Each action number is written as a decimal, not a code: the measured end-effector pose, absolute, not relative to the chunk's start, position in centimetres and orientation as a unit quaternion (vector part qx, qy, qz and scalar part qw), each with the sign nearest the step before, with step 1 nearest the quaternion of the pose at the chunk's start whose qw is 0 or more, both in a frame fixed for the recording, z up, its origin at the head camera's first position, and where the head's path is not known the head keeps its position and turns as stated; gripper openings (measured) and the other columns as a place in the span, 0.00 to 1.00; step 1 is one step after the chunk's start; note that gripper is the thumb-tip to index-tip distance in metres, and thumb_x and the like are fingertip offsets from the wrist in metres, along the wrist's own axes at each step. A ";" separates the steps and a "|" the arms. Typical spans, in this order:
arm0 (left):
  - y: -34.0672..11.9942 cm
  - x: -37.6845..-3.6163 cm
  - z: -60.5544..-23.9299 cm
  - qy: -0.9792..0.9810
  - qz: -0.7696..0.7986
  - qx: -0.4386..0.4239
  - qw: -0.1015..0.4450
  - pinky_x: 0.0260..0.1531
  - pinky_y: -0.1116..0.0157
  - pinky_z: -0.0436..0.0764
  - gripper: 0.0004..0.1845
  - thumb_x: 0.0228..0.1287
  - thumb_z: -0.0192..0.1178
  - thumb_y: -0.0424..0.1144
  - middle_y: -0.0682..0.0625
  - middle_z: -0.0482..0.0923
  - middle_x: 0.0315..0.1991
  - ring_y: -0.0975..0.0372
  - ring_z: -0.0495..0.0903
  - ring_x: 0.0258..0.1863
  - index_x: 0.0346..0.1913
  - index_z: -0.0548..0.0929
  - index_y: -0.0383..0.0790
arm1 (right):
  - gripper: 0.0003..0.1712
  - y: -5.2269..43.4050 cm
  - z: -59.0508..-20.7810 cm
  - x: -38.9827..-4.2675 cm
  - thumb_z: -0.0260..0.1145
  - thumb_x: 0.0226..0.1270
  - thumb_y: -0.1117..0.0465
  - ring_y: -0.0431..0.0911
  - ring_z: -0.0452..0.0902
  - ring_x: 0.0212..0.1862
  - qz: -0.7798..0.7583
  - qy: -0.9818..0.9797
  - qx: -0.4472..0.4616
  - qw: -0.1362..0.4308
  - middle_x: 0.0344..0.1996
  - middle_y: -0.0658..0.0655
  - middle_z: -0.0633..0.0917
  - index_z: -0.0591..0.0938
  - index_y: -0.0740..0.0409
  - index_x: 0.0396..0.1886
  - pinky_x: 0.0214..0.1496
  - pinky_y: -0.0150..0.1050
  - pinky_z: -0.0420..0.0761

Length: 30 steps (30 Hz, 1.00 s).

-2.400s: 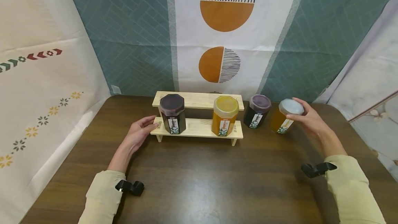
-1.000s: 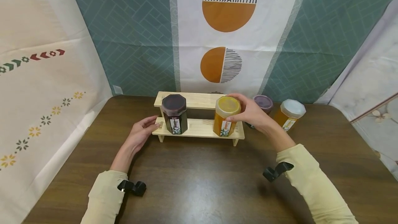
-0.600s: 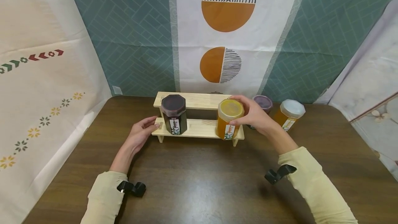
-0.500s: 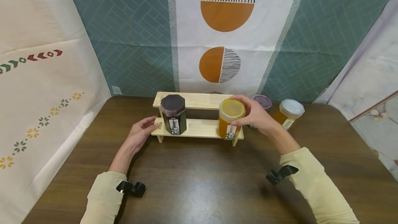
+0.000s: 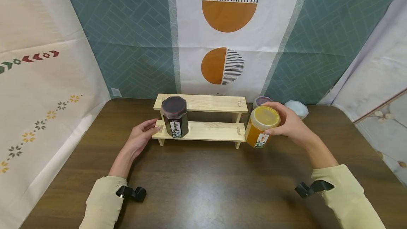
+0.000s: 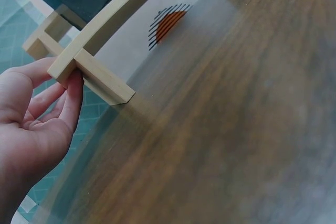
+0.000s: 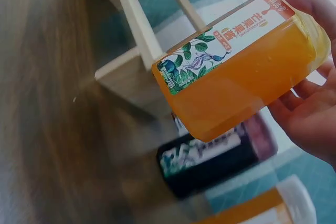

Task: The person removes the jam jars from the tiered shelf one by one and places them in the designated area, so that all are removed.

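Note:
A two-tier wooden shelf [image 5: 212, 131] stands at the back of the table. My left hand [image 5: 141, 135] pinches the left end of its lower board; in the left wrist view the thumb lies against the board [image 6: 107, 27] with fingers under it. A dark jam jar with a dark lid [image 5: 175, 116] sits on the left of that lower board. Off the shelf's right end, my right hand [image 5: 294, 126] grips an orange jam jar with a yellow lid [image 5: 257, 135] near its top. The jar tilts, and its label faces the camera in the right wrist view.
Behind the held jar stand a dark jar with a purple lid [image 5: 262, 100] and an orange jar with a white lid [image 5: 297, 109], both partly hidden. The brown table [image 5: 197, 186] reaches back to a patterned cloth backdrop [image 5: 133, 45].
My right hand left the white-lidded jar, took hold of the yellow-lidded jar on the lower board, and lifted it off to the right. My left hand has stayed at the shelf's end.

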State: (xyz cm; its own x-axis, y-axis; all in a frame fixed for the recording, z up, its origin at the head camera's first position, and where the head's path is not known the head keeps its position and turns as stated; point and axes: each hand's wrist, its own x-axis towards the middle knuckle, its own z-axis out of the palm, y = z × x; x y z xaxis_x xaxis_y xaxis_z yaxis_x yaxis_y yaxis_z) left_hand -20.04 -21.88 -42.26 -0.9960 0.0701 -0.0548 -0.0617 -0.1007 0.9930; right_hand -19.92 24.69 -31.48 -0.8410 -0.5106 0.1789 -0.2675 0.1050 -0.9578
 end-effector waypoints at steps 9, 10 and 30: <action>-22.1 -19.9 -42.3 0.669 0.742 -0.001 0.047 0.45 0.74 0.72 0.30 0.62 0.57 0.32 0.41 0.65 0.52 0.65 0.71 0.45 0.63 0.59 0.24 | 0.38 26.8 -34.5 -19.5 0.66 0.46 0.79 0.47 0.72 0.44 -0.608 0.748 -0.249 0.092 0.46 0.55 0.76 0.65 0.64 0.59 0.43 0.38 0.77; -22.1 -19.9 -42.3 0.667 0.743 -0.001 0.046 0.45 0.74 0.72 0.29 0.62 0.57 0.32 0.41 0.65 0.52 0.65 0.71 0.45 0.63 0.59 0.24 | 0.38 26.9 -34.8 -19.5 0.66 0.46 0.79 0.47 0.73 0.44 -0.607 0.751 -0.245 0.091 0.46 0.54 0.76 0.65 0.64 0.59 0.43 0.38 0.77; -21.9 -20.0 -42.2 0.662 0.748 0.006 0.046 0.45 0.73 0.72 0.29 0.62 0.56 0.30 0.42 0.67 0.51 0.65 0.73 0.45 0.63 0.59 0.24 | 0.46 28.2 -34.8 -18.8 0.64 0.54 0.75 0.46 0.63 0.59 -0.555 0.775 -0.280 0.112 0.63 0.61 0.60 0.51 0.60 0.69 0.50 0.33 0.73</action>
State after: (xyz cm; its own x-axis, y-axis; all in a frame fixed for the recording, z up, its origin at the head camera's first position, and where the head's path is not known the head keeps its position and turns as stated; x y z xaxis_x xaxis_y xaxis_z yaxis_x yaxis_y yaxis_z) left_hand -20.05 -21.87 -42.16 -0.9957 0.0772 -0.0515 -0.0606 -0.1200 0.9909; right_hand -18.77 28.18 -34.81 -0.8176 -0.5593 0.1367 -0.3096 0.2270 -0.9234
